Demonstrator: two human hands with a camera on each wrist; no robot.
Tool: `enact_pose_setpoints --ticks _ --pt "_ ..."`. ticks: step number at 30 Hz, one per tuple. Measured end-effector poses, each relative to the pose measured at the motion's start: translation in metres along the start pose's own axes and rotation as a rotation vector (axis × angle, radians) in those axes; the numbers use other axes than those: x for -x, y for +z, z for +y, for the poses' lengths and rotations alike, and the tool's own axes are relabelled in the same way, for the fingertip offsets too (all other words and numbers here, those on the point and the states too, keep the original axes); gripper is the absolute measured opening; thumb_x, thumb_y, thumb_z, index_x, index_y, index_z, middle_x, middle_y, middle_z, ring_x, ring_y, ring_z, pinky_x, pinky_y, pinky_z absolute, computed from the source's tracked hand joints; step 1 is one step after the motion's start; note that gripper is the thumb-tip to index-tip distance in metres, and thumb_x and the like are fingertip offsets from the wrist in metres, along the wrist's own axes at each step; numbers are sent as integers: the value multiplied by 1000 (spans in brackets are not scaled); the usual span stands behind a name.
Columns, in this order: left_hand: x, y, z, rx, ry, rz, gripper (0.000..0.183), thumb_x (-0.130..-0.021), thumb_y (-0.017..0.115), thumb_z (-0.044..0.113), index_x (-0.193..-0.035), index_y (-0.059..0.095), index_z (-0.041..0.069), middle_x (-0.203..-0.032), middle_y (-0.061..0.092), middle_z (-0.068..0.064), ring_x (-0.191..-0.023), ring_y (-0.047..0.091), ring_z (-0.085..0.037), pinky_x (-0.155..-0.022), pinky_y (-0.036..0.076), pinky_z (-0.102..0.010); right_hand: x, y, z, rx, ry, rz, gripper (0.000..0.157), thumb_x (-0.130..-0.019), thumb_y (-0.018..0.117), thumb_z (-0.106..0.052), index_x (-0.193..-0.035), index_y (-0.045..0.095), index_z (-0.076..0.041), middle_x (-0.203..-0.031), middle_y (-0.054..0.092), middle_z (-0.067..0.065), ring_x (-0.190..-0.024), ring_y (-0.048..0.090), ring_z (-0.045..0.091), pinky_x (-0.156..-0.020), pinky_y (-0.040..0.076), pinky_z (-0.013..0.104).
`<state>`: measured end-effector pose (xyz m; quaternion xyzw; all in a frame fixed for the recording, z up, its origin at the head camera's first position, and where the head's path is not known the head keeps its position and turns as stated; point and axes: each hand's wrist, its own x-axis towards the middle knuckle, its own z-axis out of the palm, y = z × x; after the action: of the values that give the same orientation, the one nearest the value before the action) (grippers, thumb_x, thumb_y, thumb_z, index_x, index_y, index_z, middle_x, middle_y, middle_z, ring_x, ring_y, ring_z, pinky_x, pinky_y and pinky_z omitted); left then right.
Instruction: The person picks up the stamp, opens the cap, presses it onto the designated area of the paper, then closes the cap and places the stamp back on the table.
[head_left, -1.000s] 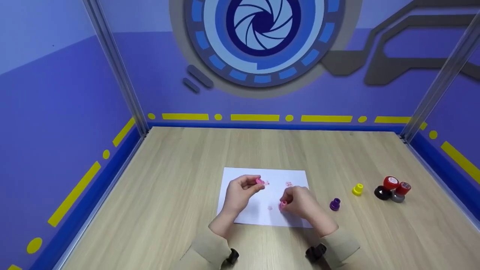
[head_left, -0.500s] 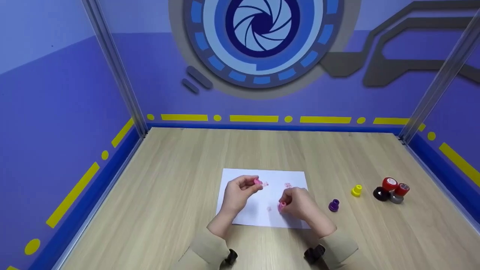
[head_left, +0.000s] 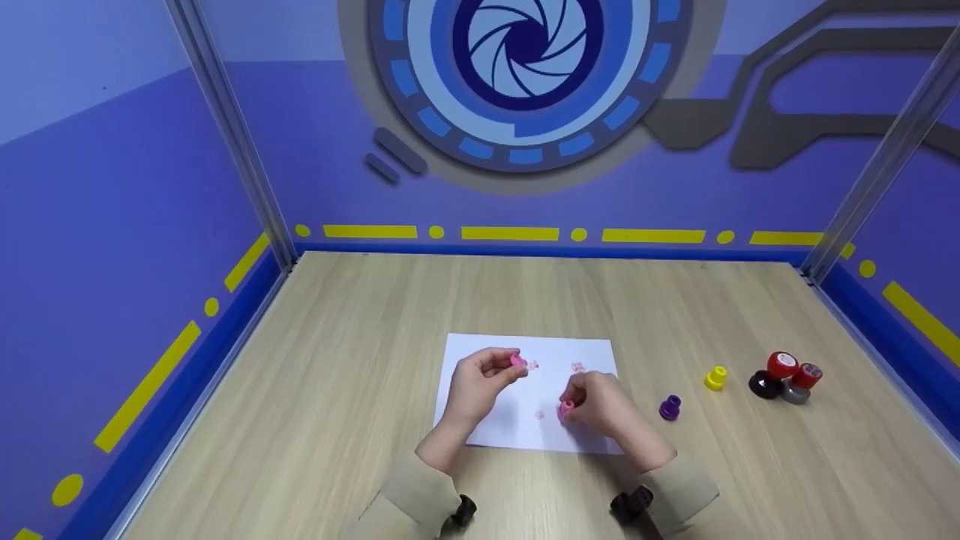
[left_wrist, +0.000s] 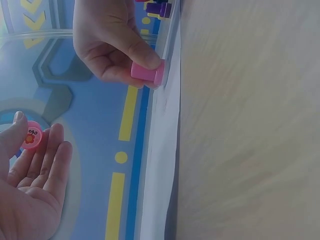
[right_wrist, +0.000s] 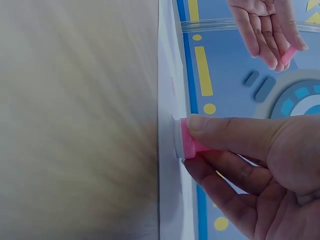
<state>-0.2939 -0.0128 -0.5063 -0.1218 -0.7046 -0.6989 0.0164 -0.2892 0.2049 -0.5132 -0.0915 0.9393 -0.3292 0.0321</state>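
A pink toy stamp [right_wrist: 188, 139] stands against the white paper [head_left: 510, 427], its pale rim touching the sheet in the right wrist view. My right hand [head_left: 600, 405] pinches it between thumb and fingers. Above the paper's left part, my left hand [head_left: 472, 386] holds a small round pink cap [left_wrist: 32, 135] between thumb and fingers. A flower picture shows on the cap's face in the left wrist view. Several small pinkish-red prints [head_left: 577, 367] mark the paper. What lies under the stamp is hidden.
To the right of the paper stand a purple stamp [head_left: 670, 408] and a yellow stamp [head_left: 716, 378]. Farther right, two red-topped stamps [head_left: 783, 365] stand close together, one on a black base, one on grey. Printed walls [head_left: 517, 202] border the wooden table [head_left: 360, 337].
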Motion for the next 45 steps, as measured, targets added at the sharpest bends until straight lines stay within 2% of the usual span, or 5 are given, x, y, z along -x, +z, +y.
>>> enact_pose_setpoints --ticks 11,20,27,34,45 --pt "-2 1 0 -11 32 -7 29 -90 77 5 -117 72 -6 -106 75 -21 -97 76 -24 -85 63 -24 0 -5 0 5 -62 10 15 -80 82 3 -81 71 -8 -77 67 -1 -71 56 10 -62 48 22" --pt "-3 3 2 -29 38 -22 28 -92 76 6 -118 73 -3 -106 76 -19 -96 76 -21 -85 62 -23 2 -43 -5 -466 -72 134 26 -87 84 -16 -107 74 -2 -101 76 9 -90 70 10 -78 59 18" --pt "1 5 1 -53 34 -87 29 -94 74 7 -122 73 -3 -109 77 -18 -95 76 -19 -86 63 -24 2 -36 -10 -808 -2 132 32 -91 77 -5 -119 67 8 -99 73 1 -94 70 10 -90 59 21" --pt "3 8 -1 -105 18 -121 30 -92 77 10 -120 75 0 -107 78 -15 -97 76 -20 -86 62 -23 2 -19 -13 -860 -42 63 34 -92 75 -2 -120 63 14 -93 72 -8 -91 69 8 -88 59 22" --pt "6 13 0 -80 45 -130 29 -89 79 6 -117 76 0 -108 78 -19 -100 76 -30 -82 63 -23 4 -12 -13 -790 -56 45 35 -89 80 -8 -115 67 11 -98 74 0 -92 69 10 -83 58 21"
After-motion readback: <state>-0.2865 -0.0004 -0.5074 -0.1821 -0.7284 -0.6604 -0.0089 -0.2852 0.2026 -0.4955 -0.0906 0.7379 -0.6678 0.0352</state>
